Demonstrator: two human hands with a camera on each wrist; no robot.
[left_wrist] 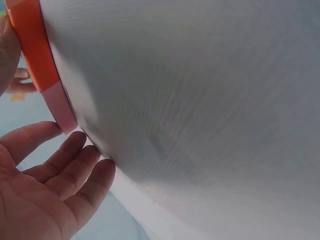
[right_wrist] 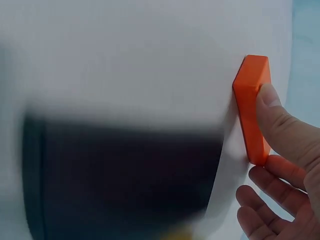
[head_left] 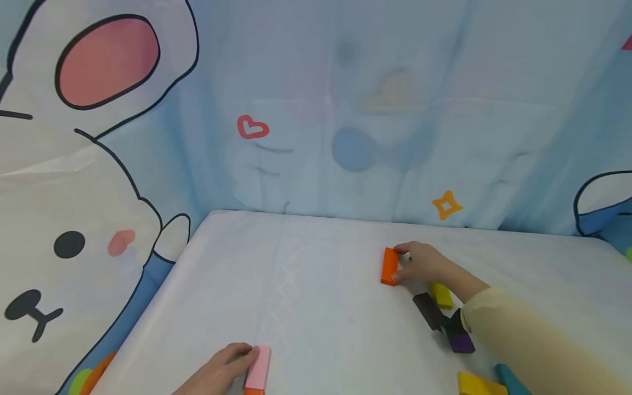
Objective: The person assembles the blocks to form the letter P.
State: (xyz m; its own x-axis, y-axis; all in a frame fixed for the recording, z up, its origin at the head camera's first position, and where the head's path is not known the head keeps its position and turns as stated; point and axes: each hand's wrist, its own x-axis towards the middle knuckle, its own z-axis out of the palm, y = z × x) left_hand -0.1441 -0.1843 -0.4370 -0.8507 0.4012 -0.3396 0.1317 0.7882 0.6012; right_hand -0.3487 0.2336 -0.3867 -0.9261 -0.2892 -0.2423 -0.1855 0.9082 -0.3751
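Observation:
On the left of the head view, my left hand (head_left: 217, 370) has its thumb and index finger at a pink block (head_left: 259, 366). The left wrist view shows the index fingertip at the pink block's (left_wrist: 60, 107) end and the thumb beside an adjoining orange block (left_wrist: 32, 45). The other fingers are loosely bent. Farther back on the table, my right hand (head_left: 427, 263) pinches another orange block (head_left: 389, 266) between thumb and index finger. In the right wrist view, the thumb presses this orange block's (right_wrist: 252, 110) side, while the remaining fingers curl beside its lower end.
Near the right forearm lie a black block (head_left: 428, 311), a yellow block (head_left: 441, 295) and a purple block (head_left: 461, 343). A second yellow block (head_left: 481, 384) and a teal block (head_left: 511, 379) sit at the front. Behind the white table (head_left: 321, 296) hangs a printed curtain (head_left: 306, 181).

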